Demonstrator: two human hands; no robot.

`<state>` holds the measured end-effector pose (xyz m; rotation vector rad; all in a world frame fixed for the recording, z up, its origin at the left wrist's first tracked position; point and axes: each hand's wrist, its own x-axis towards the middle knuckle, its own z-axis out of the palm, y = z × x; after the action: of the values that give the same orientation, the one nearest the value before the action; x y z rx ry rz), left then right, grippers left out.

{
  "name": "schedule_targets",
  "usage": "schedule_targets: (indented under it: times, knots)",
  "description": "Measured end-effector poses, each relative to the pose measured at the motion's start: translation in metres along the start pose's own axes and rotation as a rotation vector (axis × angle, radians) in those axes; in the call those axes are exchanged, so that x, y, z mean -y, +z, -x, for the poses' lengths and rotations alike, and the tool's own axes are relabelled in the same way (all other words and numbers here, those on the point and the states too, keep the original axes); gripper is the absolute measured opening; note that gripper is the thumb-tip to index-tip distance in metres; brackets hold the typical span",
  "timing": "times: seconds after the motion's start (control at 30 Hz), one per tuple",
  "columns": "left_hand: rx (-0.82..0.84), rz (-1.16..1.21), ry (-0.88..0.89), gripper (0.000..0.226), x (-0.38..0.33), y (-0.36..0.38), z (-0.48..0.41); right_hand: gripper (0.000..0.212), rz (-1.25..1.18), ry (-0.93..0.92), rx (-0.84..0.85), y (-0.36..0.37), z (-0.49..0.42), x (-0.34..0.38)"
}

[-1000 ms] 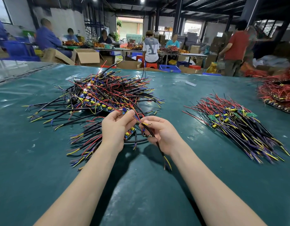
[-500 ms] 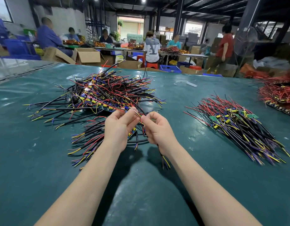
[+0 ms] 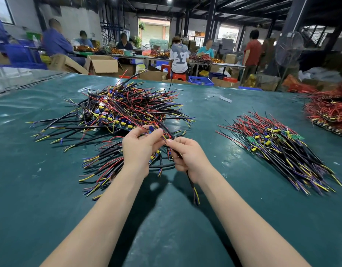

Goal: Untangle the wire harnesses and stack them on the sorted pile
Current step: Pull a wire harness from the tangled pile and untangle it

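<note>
A big tangled heap of wire harnesses [image 3: 127, 110], black, red, yellow and blue leads with small boards, lies on the green table left of centre. A smaller bunch [image 3: 102, 166] lies just in front of it. My left hand [image 3: 139, 149] pinches a harness with a blue part at its fingertips. My right hand [image 3: 187, 157] is closed on a black cable [image 3: 193, 187] whose yellow and blue ends hang below my wrist. Both hands meet fingertip to fingertip above the smaller bunch. The sorted pile [image 3: 281, 149], leads laid parallel, lies to the right.
The green table cover [image 3: 166, 218] stretches towards me. A red-wired heap on a dark tray [image 3: 332, 112] sits at the far right edge. A small white scrap [image 3: 225, 98] lies at the back. Beyond the table are cardboard boxes [image 3: 102, 64], seated workers, a standing person and a fan [image 3: 289, 48].
Both hands have lifted slightly and drawn together at the fingertips. The black cable's loose end now hangs straighter below my right wrist. The piles have not moved.
</note>
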<state>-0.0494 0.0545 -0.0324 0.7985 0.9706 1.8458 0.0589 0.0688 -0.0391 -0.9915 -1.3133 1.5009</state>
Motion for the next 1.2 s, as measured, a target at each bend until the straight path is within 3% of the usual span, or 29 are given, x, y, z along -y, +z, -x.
schedule_targets:
  times: [0.23,0.53,0.67,0.9,0.97,1.07,1.13,1.2]
  knots:
    - [-0.113,-0.19,0.049,0.024,0.001,-0.012,-0.01,0.022,-0.108,0.113,0.104,-0.001,0.002,-0.005]
    - [-0.073,-0.164,-0.063,0.021,-0.005,-0.019,-0.02,0.018,-0.018,0.145,0.255,-0.001,0.004,0.0]
    - [-0.172,-0.073,-0.047,0.017,-0.007,-0.033,-0.028,0.027,0.153,0.232,0.294,-0.006,0.006,-0.003]
    - [-0.236,-0.055,-0.025,0.026,-0.006,-0.037,-0.033,0.023,0.127,0.306,0.272,-0.011,0.003,-0.01]
    - [-0.197,0.031,-0.066,0.021,-0.007,-0.037,-0.033,0.025,0.125,0.305,0.197,-0.013,0.001,-0.011]
    - [0.005,0.115,-0.178,0.015,-0.008,-0.03,-0.027,0.028,0.051,0.306,0.091,-0.017,-0.002,-0.011]
    - [0.096,-0.015,-0.165,0.003,-0.006,-0.025,-0.023,0.028,0.022,0.313,0.094,-0.016,-0.002,-0.012]
    - [0.115,-0.137,-0.116,0.006,-0.007,-0.025,-0.021,0.029,0.017,0.32,0.162,-0.013,0.0,-0.012]
